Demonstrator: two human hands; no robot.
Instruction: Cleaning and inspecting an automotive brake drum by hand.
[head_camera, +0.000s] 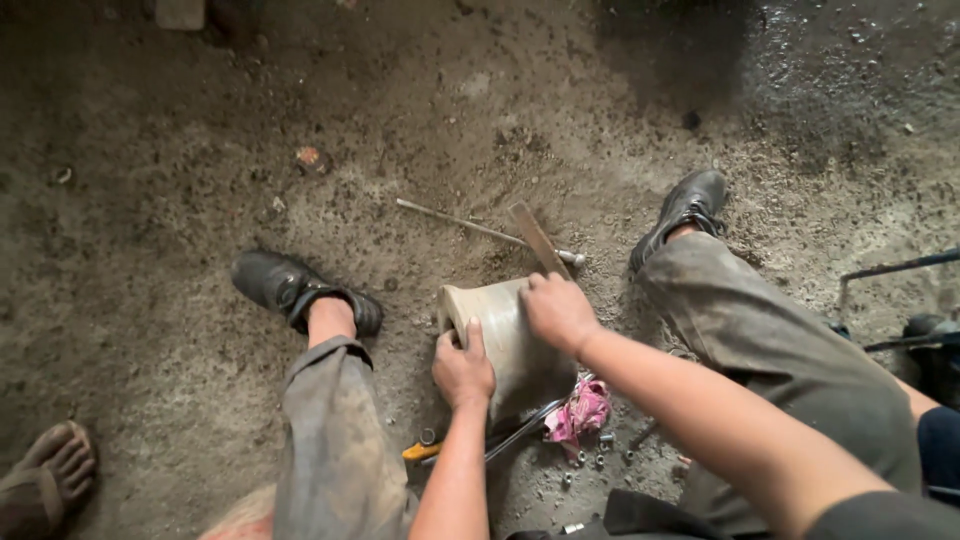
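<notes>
Two hands brace a grey metal casting (510, 340) lying on the dirt floor (150, 150) between the shoes; left hand (462, 370) clamped on its near side, seemingly steadying it; right hand (558, 310) closed over a flat file (535, 238) at its top.

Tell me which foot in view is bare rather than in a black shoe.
The foot at the bottom-left corner: bare in a sandal, while the other two wear black shoes.
</notes>
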